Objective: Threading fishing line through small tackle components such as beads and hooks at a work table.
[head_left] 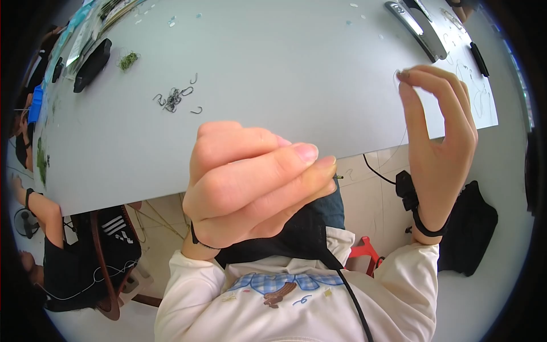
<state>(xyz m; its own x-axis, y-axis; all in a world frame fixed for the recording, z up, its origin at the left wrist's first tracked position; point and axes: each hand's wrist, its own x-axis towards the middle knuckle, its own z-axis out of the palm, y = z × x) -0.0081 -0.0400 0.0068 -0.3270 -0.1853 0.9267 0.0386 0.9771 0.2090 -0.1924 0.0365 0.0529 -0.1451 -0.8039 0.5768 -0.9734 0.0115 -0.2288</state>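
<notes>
My left hand [250,179] is raised close in front of me, over the table's front edge. Its thumb and fingers press together in a pinch, and whatever lies between them is hidden. Farther to the right, my right hand [441,117] is held up with thumb and forefinger tips closed on a thin, clear line [396,78]. The line looks like fishing line; part of it hangs faintly below the hand. Beyond my left hand, a small pile of dark fish hooks [172,101] lies on the grey table [273,74], with a few loose hooks beside it.
A green tangle of thread [129,60] and a black pouch [93,65] lie at the far left. At the far right are a long silver stapler-like tool [419,31], a black pen [479,59] and loose line pieces. Another person [85,256] sits at the left.
</notes>
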